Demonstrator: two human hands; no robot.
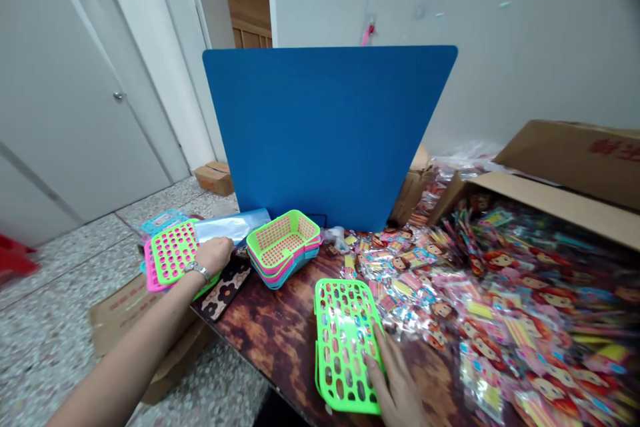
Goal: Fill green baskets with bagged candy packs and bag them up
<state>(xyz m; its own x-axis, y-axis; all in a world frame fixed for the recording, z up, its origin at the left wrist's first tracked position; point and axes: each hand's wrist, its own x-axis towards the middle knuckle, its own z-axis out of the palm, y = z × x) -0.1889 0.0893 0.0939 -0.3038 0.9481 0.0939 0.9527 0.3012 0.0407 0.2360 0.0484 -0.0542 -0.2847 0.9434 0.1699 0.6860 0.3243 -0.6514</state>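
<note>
My right hand (397, 383) lies flat with fingers stretched on the right edge of a green perforated lid (345, 343) that covers a basket near the table's front edge. My left hand (215, 253), a watch on its wrist, reaches to the far left and rests on a stack of green and pink perforated lids (173, 253); its fingers are turned away and hidden. Between the hands stands a nested stack of small baskets (283, 247), green on top, pink and blue beneath.
A blue upright board (325, 133) stands behind the baskets. Several packets of cartoon stickers (500, 307) spill over the right of the wooden table (280, 333) from an open cardboard box (550, 197). Flattened cardboard (120, 320) lies on the floor at left.
</note>
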